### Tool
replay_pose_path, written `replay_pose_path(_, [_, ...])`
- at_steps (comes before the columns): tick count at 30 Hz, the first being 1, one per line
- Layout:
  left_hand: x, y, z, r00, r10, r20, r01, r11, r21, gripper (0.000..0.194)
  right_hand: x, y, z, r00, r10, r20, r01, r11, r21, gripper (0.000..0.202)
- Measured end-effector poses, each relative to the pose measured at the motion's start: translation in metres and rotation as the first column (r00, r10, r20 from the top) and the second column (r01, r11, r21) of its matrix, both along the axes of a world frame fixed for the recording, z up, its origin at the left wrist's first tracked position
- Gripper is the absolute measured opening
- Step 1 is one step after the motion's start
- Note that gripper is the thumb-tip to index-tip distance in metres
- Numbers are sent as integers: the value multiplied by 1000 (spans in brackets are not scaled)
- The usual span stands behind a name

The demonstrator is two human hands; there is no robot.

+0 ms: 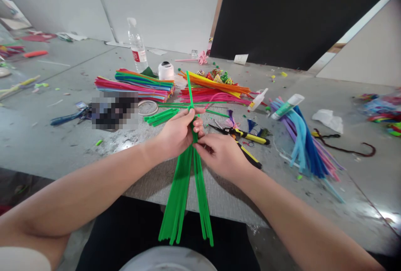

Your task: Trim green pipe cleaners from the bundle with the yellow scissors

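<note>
A bundle of green pipe cleaners [179, 193] hangs down past the table's front edge, its lower ends fanned into two groups. My left hand [181, 131] is closed around the upper part of the bundle. One green stem sticks up above the thumb. Just below, on the right side, my right hand [219, 154] pinches at the green stems with thumb and fingers; which stems it grips is partly hidden. Short green pipe cleaner pieces [161, 117] lie behind my left hand. Yellow-and-black pliers [250, 136] rest behind my right hand.
Multicoloured pipe cleaner bundles [134, 89] and orange and red ones [216, 87] lie across the back. A water bottle [137, 49] stands behind them. Blue and purple pipe cleaners [308, 149], with a glue tube [288, 106] on top, lie right. A tape roll [148, 108] lies left of centre.
</note>
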State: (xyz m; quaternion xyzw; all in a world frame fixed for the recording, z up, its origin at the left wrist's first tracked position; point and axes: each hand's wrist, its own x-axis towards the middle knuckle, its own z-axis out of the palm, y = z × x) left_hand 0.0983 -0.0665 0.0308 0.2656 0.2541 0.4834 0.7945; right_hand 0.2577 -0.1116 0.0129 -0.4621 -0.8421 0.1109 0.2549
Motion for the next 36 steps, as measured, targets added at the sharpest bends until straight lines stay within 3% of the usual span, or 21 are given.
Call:
replay_pose_path(13, [3, -2, -1, 999, -25, -29, 26, 998, 56, 27, -3, -2, 1, 999, -42, 31, 42, 999, -15, 27])
replay_pose_path(17, [-1, 1, -2, 998, -50, -38, 53, 996, 75, 24, 19, 3, 14, 973, -109, 202, 126, 989, -72, 33])
replay_pose_path(19, [-4, 5, -3, 996, -72, -45, 76, 992, 101, 24, 43, 9, 22, 918, -211, 337, 231, 973, -18, 45])
replay_pose_path(20, [-5, 7, -4, 995, -83, -47, 88, 989, 118, 25, 56, 13, 25, 871, -267, 412, 296, 955, -7, 61])
replay_pose_path(22, [-7, 11, -6, 994, -97, -50, 104, 982, 155, 26, 80, 21, 31, 721, -402, 564, 511, 858, -41, 94])
replay_pose_path(25, [-10, 13, -6, 993, -101, -59, 111, 974, 196, 26, 98, 30, 35, 645, -346, 682, 630, 745, -217, 107])
replay_pose_path(27, [-11, 12, -5, 993, -99, -69, 111, 971, 211, 27, 99, 32, 37, 642, -312, 701, 640, 720, -266, 99])
replay_pose_path(31, [-11, 11, -2, 990, -104, -100, 126, 961, 245, 30, 90, 31, 38, 636, -328, 698, 636, 735, -234, 54])
replay_pose_path(33, [-12, 12, -2, 986, -108, -130, 138, 956, 259, 31, 88, 31, 39, 612, -397, 684, 633, 764, -123, 40])
replay_pose_path(36, [-13, 14, -2, 977, -105, -184, 153, 949, 274, 31, 92, 32, 40, 609, -514, 604, 585, 805, 96, 39])
